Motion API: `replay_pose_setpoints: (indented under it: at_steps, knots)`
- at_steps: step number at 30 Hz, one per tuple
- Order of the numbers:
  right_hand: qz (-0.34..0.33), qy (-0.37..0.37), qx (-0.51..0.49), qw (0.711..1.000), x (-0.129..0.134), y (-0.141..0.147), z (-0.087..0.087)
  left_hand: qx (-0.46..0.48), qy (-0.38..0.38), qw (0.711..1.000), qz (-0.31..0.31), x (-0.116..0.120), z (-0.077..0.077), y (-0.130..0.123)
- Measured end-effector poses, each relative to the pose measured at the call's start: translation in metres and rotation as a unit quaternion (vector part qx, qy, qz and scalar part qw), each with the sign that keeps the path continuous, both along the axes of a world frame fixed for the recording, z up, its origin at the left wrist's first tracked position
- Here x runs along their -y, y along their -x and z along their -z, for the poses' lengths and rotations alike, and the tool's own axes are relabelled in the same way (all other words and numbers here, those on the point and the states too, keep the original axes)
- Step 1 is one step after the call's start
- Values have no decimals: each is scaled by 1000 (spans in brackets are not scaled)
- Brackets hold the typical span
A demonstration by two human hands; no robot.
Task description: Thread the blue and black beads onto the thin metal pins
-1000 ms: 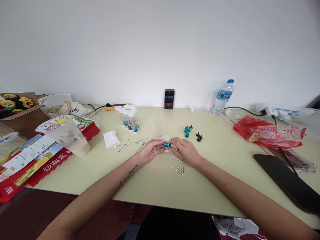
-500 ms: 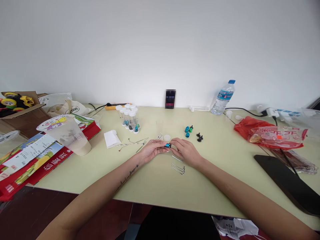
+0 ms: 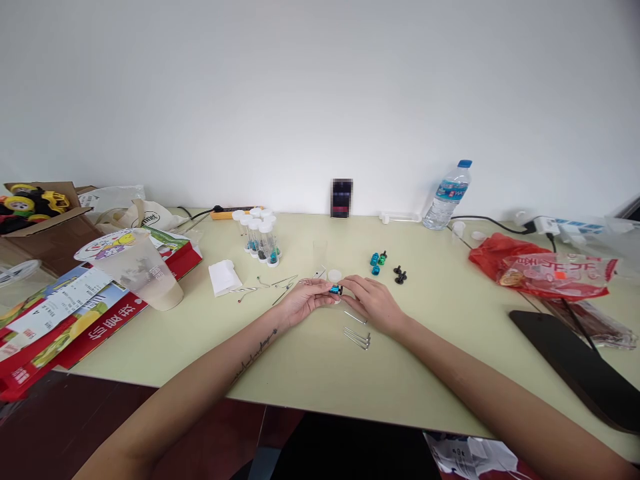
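Between thumb and fingertips, my left hand point(image 3: 303, 303) pinches a small blue cylindrical piece point(image 3: 335, 290). The fingers of my right hand point(image 3: 374, 305) close on the black end point(image 3: 341, 291) of that same piece. Just beyond the hands are a clear tube point(image 3: 320, 251) standing upright and a white cap point(image 3: 335, 275). Several L-shaped metal rods point(image 3: 357, 339) lie near my right hand. Farther right are small blue and green pieces point(image 3: 375, 260) and a cluster of black screw-like pieces point(image 3: 400, 275). Thin rods with small coloured ends point(image 3: 257, 287) are scattered left of my left hand.
Several white-capped clear tubes point(image 3: 265, 241) stand at the back left, behind a white packet point(image 3: 225, 277). A drink cup point(image 3: 156, 273) and a cardboard box point(image 3: 50, 240) are farther left. To the right are a water bottle point(image 3: 447, 197), a red bag point(image 3: 540, 267) and a black slab point(image 3: 575, 370).
Both hands stay almost in place around the blue piece, which shows slightly more between the fingers. The objects on the table have not moved.
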State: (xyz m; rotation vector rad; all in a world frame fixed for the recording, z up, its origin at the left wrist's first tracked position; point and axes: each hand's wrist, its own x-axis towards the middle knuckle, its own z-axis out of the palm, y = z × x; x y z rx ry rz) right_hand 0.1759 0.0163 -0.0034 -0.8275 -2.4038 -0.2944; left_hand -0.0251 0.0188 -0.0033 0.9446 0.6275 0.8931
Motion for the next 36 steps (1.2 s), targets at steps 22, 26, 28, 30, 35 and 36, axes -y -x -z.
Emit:
replay_pose_setpoints:
  at_steps: [22, 26, 28, 30, 35, 36]
  knots:
    - [-17, 1, -18, 1000, -2, -2, -1, 16, 4, 1000, 6, -2, 6, 2]
    - [-23, -1, -26, 999, -1, -3, -1, 21, -6, 1000, 11, -2, 8, 2]
    - [-30, -9, -30, 999, -1, -3, 0, 24, -14, 999, 17, -2, 7, 2]
    - [-35, -26, -30, 999, -1, -3, 0, 24, -20, 999, 20, -1, 6, 2]
    - [-37, -79, -11, 996, -2, -3, 2, 17, -14, 1000, 13, -2, 6, 1]
    - [-37, -84, -10, 996, -2, -3, 2, 17, -14, 1000, 11, -2, 6, 1]
